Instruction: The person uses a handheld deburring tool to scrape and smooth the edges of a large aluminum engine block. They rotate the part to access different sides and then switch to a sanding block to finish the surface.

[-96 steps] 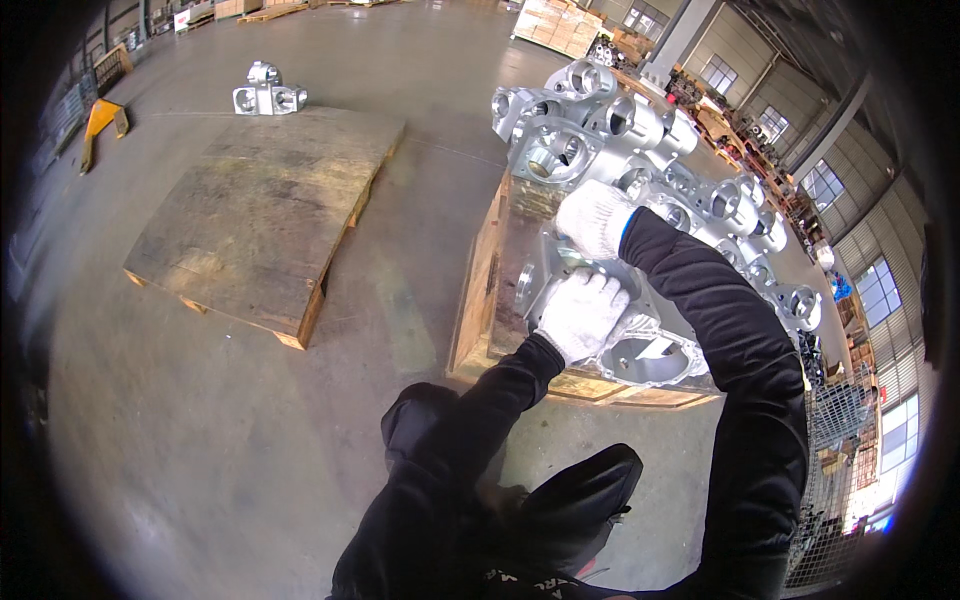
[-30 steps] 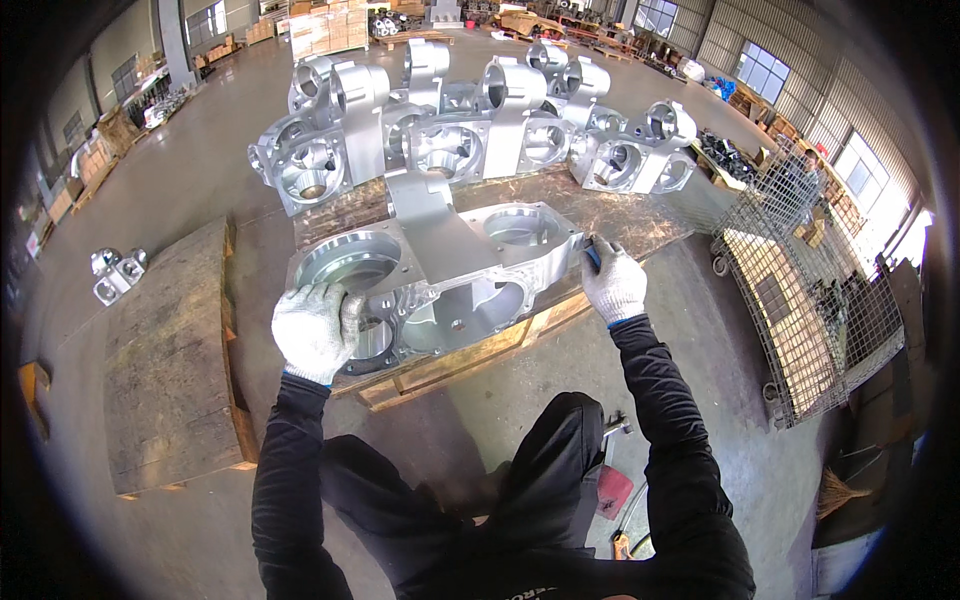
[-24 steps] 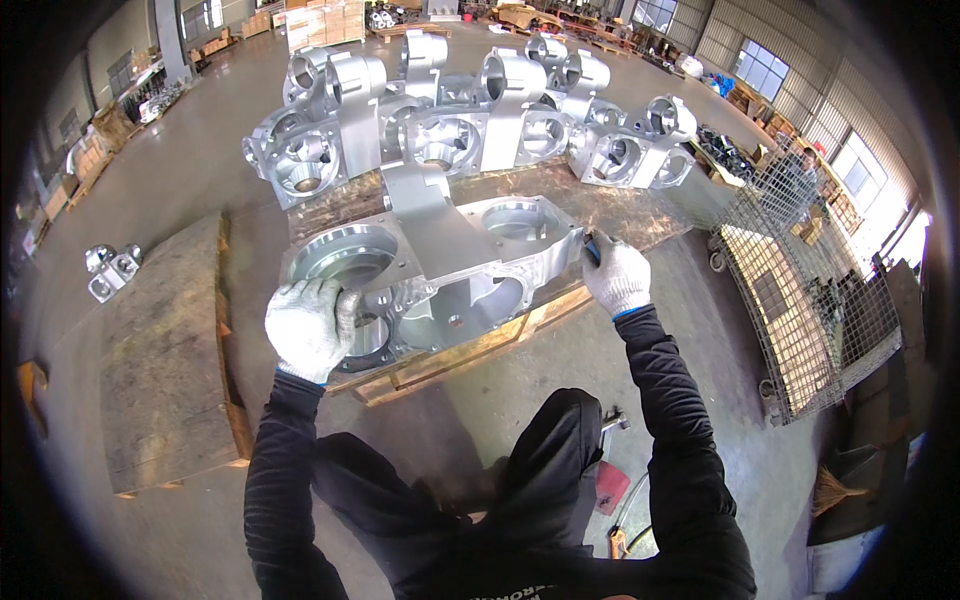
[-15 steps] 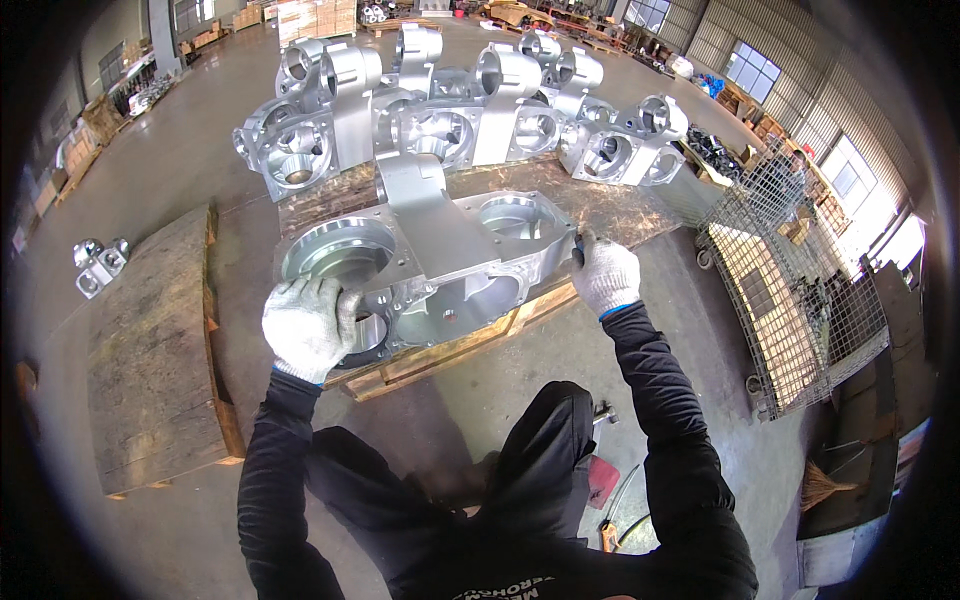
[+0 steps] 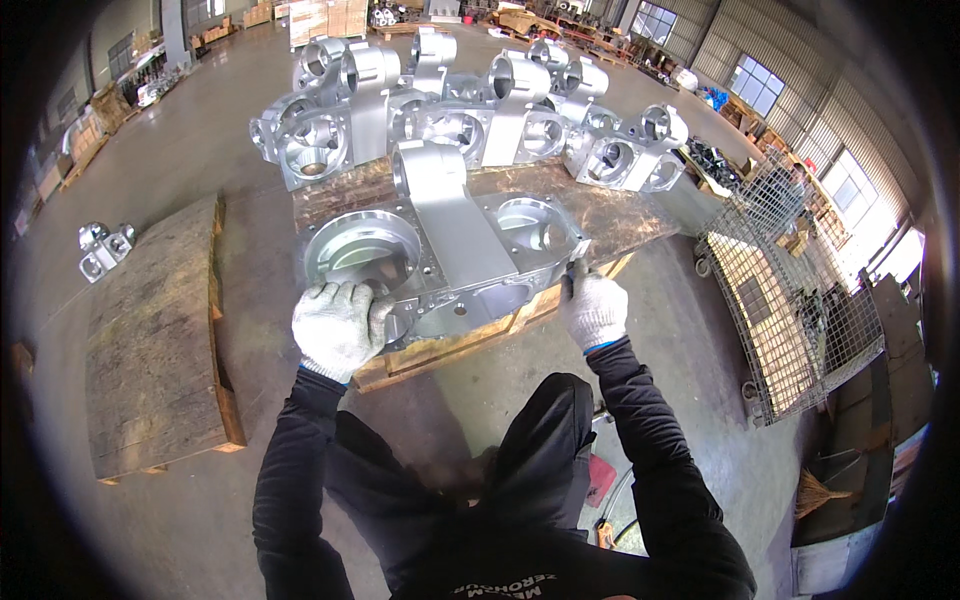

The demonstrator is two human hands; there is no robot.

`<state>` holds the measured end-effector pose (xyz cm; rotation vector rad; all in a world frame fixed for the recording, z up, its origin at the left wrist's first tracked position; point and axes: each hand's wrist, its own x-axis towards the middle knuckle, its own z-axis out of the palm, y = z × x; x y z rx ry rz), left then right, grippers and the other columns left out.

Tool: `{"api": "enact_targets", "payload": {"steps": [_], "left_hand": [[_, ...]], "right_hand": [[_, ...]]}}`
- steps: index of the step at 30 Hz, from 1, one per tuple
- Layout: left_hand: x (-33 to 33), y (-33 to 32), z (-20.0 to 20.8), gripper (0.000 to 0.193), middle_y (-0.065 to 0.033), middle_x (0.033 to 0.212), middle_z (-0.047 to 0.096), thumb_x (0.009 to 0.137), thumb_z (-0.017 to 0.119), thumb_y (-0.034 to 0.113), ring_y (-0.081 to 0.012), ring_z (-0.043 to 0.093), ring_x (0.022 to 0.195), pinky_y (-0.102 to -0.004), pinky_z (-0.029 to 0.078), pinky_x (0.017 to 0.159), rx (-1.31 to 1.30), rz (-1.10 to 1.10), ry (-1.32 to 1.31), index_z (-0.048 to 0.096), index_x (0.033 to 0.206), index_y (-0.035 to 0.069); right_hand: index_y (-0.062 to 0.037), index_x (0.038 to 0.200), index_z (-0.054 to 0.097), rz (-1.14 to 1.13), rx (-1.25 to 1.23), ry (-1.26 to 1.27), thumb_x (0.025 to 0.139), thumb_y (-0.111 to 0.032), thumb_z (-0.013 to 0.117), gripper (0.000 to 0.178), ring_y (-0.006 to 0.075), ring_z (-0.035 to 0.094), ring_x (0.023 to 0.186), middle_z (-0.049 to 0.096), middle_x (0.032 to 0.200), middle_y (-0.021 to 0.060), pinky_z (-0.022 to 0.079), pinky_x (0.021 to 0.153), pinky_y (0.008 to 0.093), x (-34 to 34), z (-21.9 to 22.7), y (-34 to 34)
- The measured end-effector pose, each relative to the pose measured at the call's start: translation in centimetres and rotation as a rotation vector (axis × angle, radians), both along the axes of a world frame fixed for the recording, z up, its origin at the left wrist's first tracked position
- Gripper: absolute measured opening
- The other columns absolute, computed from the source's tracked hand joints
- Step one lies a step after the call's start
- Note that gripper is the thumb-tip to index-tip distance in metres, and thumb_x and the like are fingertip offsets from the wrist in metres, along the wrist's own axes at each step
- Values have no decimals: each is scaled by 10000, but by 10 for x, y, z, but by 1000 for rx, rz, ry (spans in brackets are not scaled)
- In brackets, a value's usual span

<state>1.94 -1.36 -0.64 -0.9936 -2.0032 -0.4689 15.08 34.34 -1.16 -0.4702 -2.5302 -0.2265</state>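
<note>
A large silver metal housing (image 5: 465, 240), with round bores and an upright arm ending in a ring, rests at the near edge of a wooden pallet (image 5: 620, 215). My left hand (image 5: 338, 328), in a white knit glove, is closed over its near left edge, fingers on top beside the big bore. At the near right corner is my right hand (image 5: 597, 308), also gloved. Its fingers are closed around a small dark thing against that corner; I cannot make out what it is. The housing's underside is hidden.
Several similar housings (image 5: 440, 125) stand behind on the pallet. Another pallet (image 5: 150, 350) lies at left, with a small casting (image 5: 105, 250) beyond. A wire mesh cart (image 5: 790, 300) stands at right. An orange-handled tool (image 5: 605, 532) and a red thing (image 5: 599, 480) lie near my legs.
The housing has tipped back, so less of its near face shows. My left hand has stayed on its edge; my right hand has shifted slightly lower along the right corner.
</note>
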Motion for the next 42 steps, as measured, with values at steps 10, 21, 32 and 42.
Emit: {"api": "enact_targets", "payload": {"steps": [10,21,32,42], "left_hand": [[0,0,-3,145,-46,777,650,898,692,269,-268,674,747,-410,522,751,19,12,8,681,856,130],[0,-2,-3,163,-37,805,682,945,680,293,-256,690,778,-398,527,744,9,47,12,713,866,155],[5,-2,-4,187,-49,843,726,919,725,301,-259,712,811,-410,531,786,17,74,-41,729,866,122],[5,-1,-3,180,-46,816,702,929,711,291,-261,700,791,-414,526,778,43,54,-29,721,872,120]], "right_hand": [[-39,1130,628,-18,-17,90,977,-252,682,268,348,743,669,740,864,165,588,589,480,3,-14,-43],[3,1202,719,219,-377,251,980,-280,699,360,375,763,757,739,829,229,594,672,473,7,-5,-97],[-36,1315,724,218,-334,298,952,-276,747,436,394,755,849,756,1052,207,607,730,455,15,-14,-83],[-37,1309,711,129,-237,334,976,-303,725,427,382,764,821,757,1055,218,612,696,457,-1,-33,-96]]}}
